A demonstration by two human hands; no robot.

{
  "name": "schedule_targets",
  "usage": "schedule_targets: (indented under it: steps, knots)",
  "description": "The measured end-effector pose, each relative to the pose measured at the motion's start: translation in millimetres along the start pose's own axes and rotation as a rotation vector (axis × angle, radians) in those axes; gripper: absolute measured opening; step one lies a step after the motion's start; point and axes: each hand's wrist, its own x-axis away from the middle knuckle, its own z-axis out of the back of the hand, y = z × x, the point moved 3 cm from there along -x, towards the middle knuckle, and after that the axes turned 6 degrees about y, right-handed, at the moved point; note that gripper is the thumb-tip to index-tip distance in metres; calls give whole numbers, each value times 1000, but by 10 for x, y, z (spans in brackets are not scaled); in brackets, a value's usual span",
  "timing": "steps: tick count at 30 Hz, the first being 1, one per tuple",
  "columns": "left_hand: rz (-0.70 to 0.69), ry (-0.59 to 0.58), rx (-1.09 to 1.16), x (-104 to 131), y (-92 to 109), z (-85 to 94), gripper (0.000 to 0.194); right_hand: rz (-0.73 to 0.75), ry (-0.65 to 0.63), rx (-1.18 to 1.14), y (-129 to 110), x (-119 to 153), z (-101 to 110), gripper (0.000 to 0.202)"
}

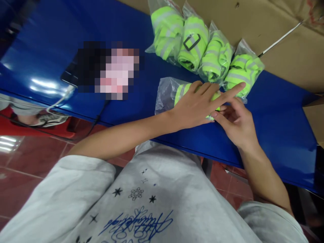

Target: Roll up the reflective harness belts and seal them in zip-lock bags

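A clear plastic bag (164,91) with a fluorescent green, silver-banded reflective fabric roll (180,91) lies near the front edge of the blue table. Across it, palm down, rests my left hand (198,101), covering most of the roll. Its index finger stretches out to the right, and the other fingers bend slightly over the bag. At the bag's right end my right hand (239,121) is closed, thumb and fingers pinched near the roll's edge. The left fingers partly hide what it grips.
Several bagged reflective rolls (194,44) stand in a row along the back, against brown cardboard (253,20). A phone (69,76) with a pixelated screen lies at left on the blue table (141,84), with a white cable (59,99). Someone's foot (29,118) shows beyond the table edge.
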Motion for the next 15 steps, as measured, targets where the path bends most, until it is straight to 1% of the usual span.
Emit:
schedule_targets:
  steps: [1,2,3,4,6,8,9,10,13,14,15]
  knots:
    - [-18,-2,-9,5,20,-13,70,-28,51,-47,31,-3,-17,49]
    - [-37,7,-19,10,40,-27,70,-46,74,-81,57,-1,-46,47]
    - [-56,15,-25,17,60,-44,71,-49,63,-89,73,4,-82,44]
    - [-64,21,-20,24,78,-61,72,-38,21,-79,79,12,-116,38]
    - [-56,22,26,42,104,-83,76,-26,-140,-65,85,32,-167,27]
    - [-32,2,82,65,117,-69,79,-54,-298,-112,95,43,-172,28]
    - [-30,-10,104,77,117,-41,81,-58,-336,-142,96,37,-156,30]
    - [-44,-19,124,86,114,1,86,-40,-342,-157,93,22,-132,30]
    - [-105,-64,244,65,23,171,102,127,-289,-87,30,-29,-64,19]
    - [-91,-79,300,29,-51,226,103,195,-274,-42,-6,-34,-52,14]
    - [-49,-99,351,-21,-146,267,100,265,-258,5,-49,-31,-42,11]
